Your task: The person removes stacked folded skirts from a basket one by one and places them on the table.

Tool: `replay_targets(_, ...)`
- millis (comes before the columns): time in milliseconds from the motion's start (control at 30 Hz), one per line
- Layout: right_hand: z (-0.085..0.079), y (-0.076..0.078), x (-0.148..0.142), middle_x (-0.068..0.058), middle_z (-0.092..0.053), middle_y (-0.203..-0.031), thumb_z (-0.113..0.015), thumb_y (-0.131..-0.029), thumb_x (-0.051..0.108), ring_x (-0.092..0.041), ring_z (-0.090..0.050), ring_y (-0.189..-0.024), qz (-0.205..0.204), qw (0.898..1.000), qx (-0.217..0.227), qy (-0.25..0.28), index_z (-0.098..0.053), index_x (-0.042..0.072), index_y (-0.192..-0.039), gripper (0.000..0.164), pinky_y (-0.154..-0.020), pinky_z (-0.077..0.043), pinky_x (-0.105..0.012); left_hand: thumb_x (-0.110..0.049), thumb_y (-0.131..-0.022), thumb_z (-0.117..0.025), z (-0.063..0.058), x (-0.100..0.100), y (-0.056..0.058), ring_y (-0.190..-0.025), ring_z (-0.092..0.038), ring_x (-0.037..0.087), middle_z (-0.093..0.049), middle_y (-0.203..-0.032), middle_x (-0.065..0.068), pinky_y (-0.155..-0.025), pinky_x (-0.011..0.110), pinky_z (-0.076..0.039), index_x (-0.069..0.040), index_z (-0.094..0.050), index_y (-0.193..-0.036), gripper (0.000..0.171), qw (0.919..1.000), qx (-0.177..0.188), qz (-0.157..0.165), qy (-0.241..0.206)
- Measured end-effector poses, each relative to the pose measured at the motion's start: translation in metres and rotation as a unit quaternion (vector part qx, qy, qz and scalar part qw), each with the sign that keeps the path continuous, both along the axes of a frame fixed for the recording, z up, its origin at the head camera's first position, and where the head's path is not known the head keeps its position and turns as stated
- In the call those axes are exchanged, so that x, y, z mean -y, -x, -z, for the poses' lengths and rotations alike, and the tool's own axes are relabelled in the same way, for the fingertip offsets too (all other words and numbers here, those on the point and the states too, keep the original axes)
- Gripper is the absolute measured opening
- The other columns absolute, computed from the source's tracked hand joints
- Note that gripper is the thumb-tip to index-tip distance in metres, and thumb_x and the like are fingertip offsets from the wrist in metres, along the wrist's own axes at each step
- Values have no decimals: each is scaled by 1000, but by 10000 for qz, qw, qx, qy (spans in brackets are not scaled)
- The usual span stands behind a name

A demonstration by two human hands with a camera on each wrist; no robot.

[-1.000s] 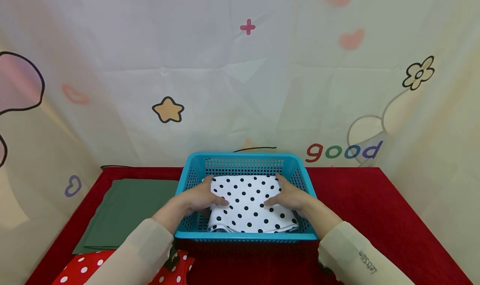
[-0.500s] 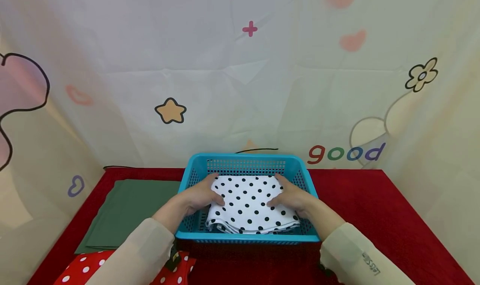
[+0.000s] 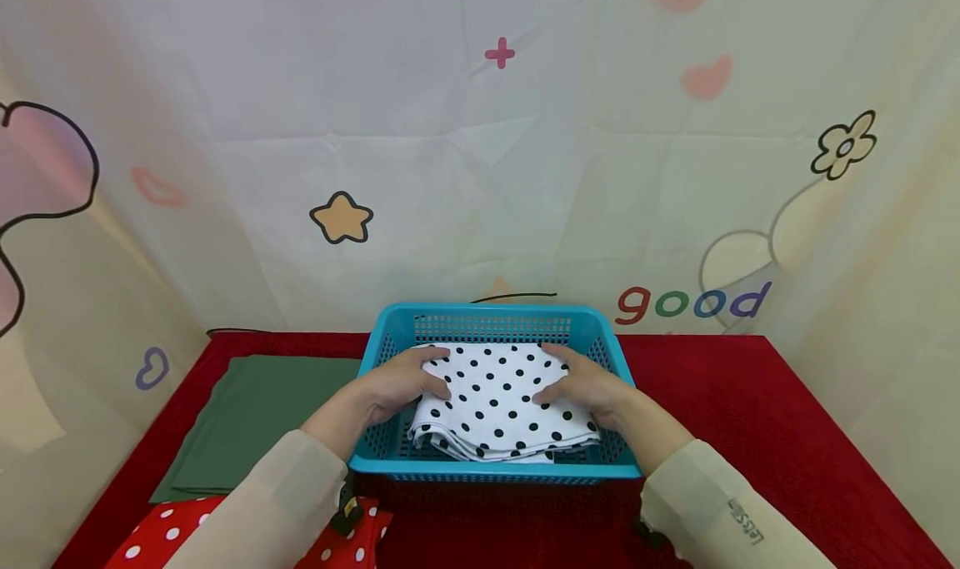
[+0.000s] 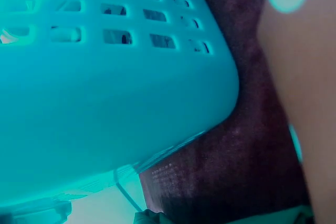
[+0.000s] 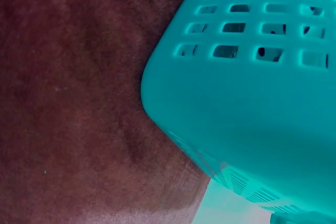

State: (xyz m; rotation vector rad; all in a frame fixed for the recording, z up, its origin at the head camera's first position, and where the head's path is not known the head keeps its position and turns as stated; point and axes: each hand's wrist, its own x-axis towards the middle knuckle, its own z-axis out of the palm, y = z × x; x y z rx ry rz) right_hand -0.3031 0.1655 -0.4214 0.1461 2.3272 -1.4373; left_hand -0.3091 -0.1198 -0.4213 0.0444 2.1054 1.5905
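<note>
A folded white cloth with black polka dots (image 3: 495, 406) lies inside a blue plastic basket (image 3: 495, 471) in the head view. My left hand (image 3: 401, 383) grips its left side, thumb on top and the other fingers partly hidden at the edge. On the opposite side my right hand (image 3: 591, 388) holds the cloth the same way. Several layers show along the cloth's loose front edge. Each wrist view is mostly filled by the perforated basket wall (image 4: 131, 103), with the cloth only glimpsed through the holes.
A folded green cloth (image 3: 262, 419) lies left of the basket on the red tabletop (image 3: 720, 411). In front of it is a red cloth with white dots (image 3: 168, 531), partly under my left sleeve. A printed pale curtain (image 3: 450, 219) hangs behind and at both sides.
The polka-dot cloth has risen slightly and its far edge sits higher in the basket. Both hands have come up a little with it. Its front edge hangs looser and shows more folds.
</note>
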Motion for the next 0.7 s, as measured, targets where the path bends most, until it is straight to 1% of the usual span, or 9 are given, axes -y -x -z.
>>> replay_targets(167, 0, 1, -2, -24, -41, -154, -79, -87, 7, -26, -73, -91, 84, 9994, -6, 347, -31, 23, -163, 91, -78, -64, -36, -5, -89, -74, -1, 0, 0, -110, -69, 24, -45, -156, 19, -97, 40, -60, -13, -40, -159, 78, 9998, -174, -75, 73)
replay_targets(267, 0, 2, -3, -24, -43, -152, -79, -88, 8, -26, -74, -88, 107, 9986, -24, 523, -31, 24, -163, 90, -78, -64, -37, -5, -89, -75, -1, 1, 0, -112, -68, 26, -44, -156, 18, -97, 41, -60, -16, -41, -159, 79, 9997, -190, -161, 48)
replay_targets(433, 1, 2, -3, -23, -44, -153, -79, -88, 9, -26, -75, -87, 155, 9973, 6, 713, -33, 25, -162, 89, -79, -65, -39, -4, -89, -74, 0, 1, -3, -104, -71, 26, -48, -151, 19, -89, 41, -63, -21, -39, -160, 81, 9997, -95, -234, -67)
replay_targets(533, -1, 1, -4, -23, -43, -154, -79, -89, 9, -26, -75, -90, 156, 9970, -26, 751, -33, 25, -162, 88, -79, -65, -39, -5, -90, -73, 0, 1, -3, -101, -72, 25, -49, -150, 20, -86, 41, -64, -23, -37, -161, 82, 9996, -73, -207, -149)
replay_targets(700, -4, 1, -8, -21, -41, -155, -79, -89, 10, -28, -73, -98, 216, 9961, -88, 851, -34, 26, -162, 88, -81, -65, -38, -6, -93, -71, -4, 2, -1, -105, -71, 25, -45, -155, 18, -88, 42, -64, -26, -34, -162, 81, 9991, -29, -145, -409)
